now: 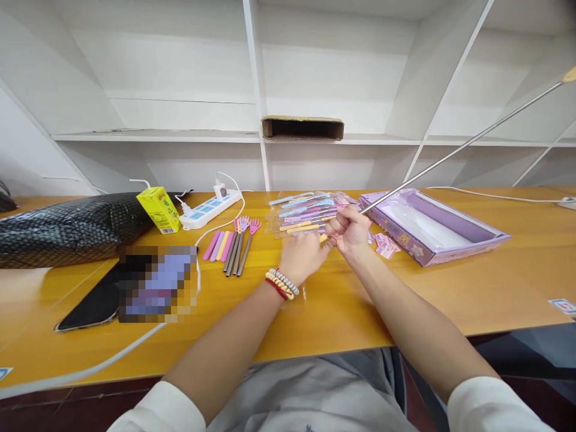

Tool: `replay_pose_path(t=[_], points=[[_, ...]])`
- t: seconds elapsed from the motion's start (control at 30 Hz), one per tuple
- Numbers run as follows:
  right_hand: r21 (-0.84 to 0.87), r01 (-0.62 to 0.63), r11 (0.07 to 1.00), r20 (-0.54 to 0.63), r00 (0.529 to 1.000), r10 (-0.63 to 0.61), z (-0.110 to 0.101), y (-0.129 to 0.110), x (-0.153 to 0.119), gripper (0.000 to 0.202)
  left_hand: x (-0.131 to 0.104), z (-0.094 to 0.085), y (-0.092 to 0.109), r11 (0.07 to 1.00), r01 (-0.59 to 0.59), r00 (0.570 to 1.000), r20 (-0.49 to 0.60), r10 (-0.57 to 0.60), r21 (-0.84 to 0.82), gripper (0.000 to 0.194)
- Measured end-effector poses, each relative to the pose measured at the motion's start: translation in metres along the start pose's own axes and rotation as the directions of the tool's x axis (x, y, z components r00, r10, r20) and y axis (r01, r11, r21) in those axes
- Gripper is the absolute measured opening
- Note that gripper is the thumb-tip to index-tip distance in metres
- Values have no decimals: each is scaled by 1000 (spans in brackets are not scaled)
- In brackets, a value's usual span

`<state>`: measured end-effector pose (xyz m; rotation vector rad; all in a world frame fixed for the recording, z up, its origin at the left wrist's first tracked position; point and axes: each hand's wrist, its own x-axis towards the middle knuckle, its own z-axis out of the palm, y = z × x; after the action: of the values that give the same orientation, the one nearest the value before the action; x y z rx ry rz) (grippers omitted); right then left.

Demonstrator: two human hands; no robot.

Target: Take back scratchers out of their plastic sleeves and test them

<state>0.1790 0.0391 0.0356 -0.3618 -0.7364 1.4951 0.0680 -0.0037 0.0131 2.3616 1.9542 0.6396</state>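
Note:
An extended telescopic back scratcher slants up to the right, its yellow claw cut off by the view's edge. My right hand is closed around its lower end. Beside it, my left hand is closed at the yellow handle, which shows only as a sliver between the hands. Behind them lie several back scratchers in clear sleeves, blue, purple and yellow. To the left are back scratchers with metal rods and pink or purple claws, and loose coloured handles.
At right stands an open purple box, with small pink cards beside it. A power strip, a yellow drink carton, a black bag and a phone are at left. White cable crosses there. Shelves rise behind.

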Motion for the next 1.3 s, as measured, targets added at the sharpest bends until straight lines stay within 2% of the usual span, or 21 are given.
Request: replay_pose_path(t=[0.1,0.23,0.4,0.5,0.57,0.67,0.8,0.9,1.1,1.3], points=[[29,-52,998,86,995,49,-7,3,1,40,-1,1,-5,1000,-1,1000,5,2,-15,62],[9,-82,997,109,991,80,-14,8,0,19,-2,3,-11,996,-26,1000,-13,25,-89,55],[-46,-165,985,174,970,171,-18,12,-1,25,-1,6,-14,991,-33,999,-36,29,-131,53],[-57,-144,988,224,963,153,-16,10,-3,25,-1,6,-14,990,-36,999,-41,31,-137,56],[-64,-123,990,228,964,134,-13,9,-4,33,-1,7,-13,992,-42,999,-33,39,-120,55],[-93,-91,991,188,976,108,-7,8,-6,50,-3,8,-9,997,-52,999,-4,52,-64,47],[-133,-15,991,93,995,28,1,9,-10,62,-7,8,-1,999,7,1000,15,-7,43,48],[-132,54,990,26,998,-51,7,8,-13,64,-7,7,3,998,5,1000,2,-6,63,50],[-138,86,987,-104,989,-101,15,0,-10,62,-2,4,7,998,8,1000,-30,-6,63,50],[-117,123,986,-157,978,-140,22,-11,-8,60,1,-5,13,997,14,999,-51,-10,77,57]])
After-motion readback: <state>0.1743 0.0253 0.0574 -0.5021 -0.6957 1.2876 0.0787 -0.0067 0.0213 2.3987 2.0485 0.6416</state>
